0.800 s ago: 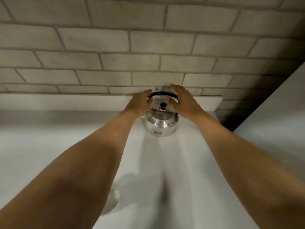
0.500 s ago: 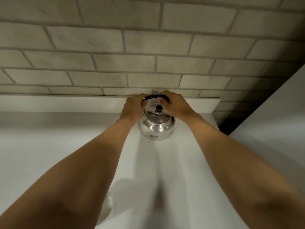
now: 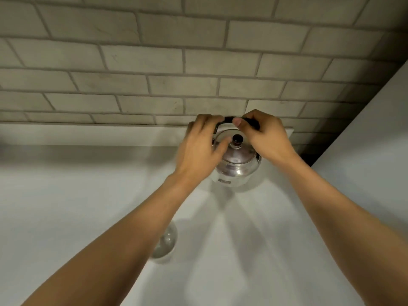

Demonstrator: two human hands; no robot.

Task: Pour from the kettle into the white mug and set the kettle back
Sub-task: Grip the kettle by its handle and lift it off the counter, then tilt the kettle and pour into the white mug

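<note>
1. Nearest to us, our two bare forearms reach out over the pale counter [image 3: 66,206], which runs away toward the wall.
2. Part-way out on the left, half hidden under our left forearm, stands a pale rounded vessel [image 3: 166,244]. We take it to be the white mug, though too little of it shows to be sure, and we cannot tell whether it holds anything.
3. Farther off, near the back of the counter, the shiny metal kettle [image 3: 237,167] rests upright, its lid with the dark knob [image 3: 237,139] on top. It is well apart from the mug.
4. Our left hand [image 3: 199,149] is loosely curled around the left end of the dark handle [image 3: 228,119], with the thumb laid by the lid.
5. Our right hand [image 3: 266,135] is closed around the right part of that handle, thumb over the bar.
6. Behind it all rise a low white ledge [image 3: 88,134] and the grey tiled wall [image 3: 154,62].
7. We judge the task barely begun: the kettle is gripped but not lifted. Carrying, pouring and returning it all remain.
</note>
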